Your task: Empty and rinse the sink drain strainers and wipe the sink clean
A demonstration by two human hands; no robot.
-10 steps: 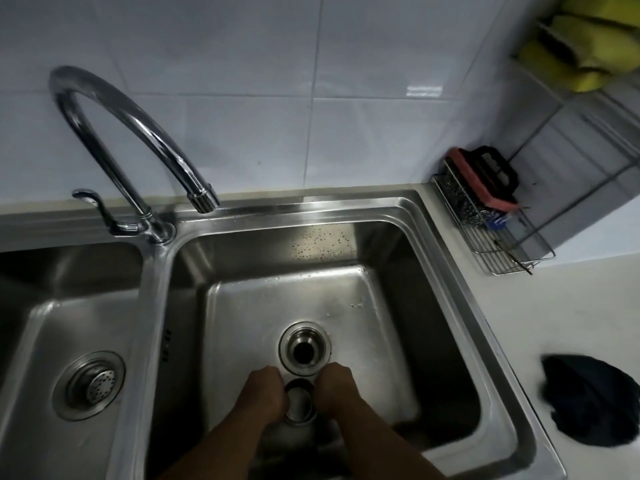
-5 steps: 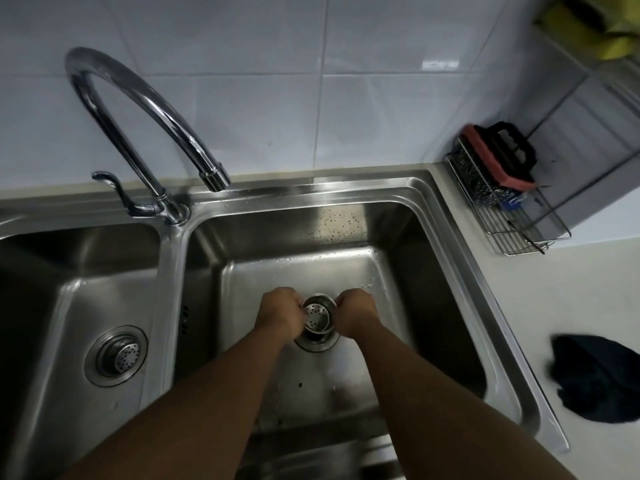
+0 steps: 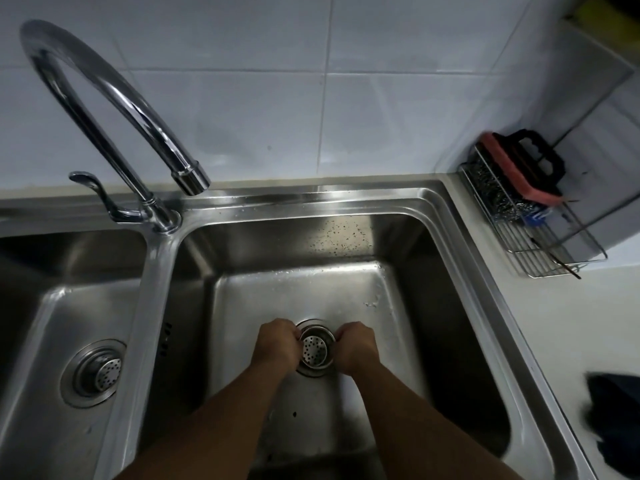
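At the right basin's (image 3: 398, 341) drain, fingers (image 3: 293, 332) of the left hand (image 3: 277, 344) and right hand (image 3: 356, 348) pinch opposite rim edges of the perforated strainer basket (image 3: 315, 348); whether it is seated, I cannot tell. Leftward, the second strainer (image 3: 104, 372) sits in its drain, seemingly untouched. Specks on the far sink wall (image 3: 339, 237) suggest wiping remains; a dark cloth (image 3: 613, 410) waits on the bench (image 3: 554, 323).

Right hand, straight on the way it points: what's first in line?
The strainer: the right hand points inward at it and grips its rim. Beyond that, likely the left hand on the opposite side, though depth is unclear.
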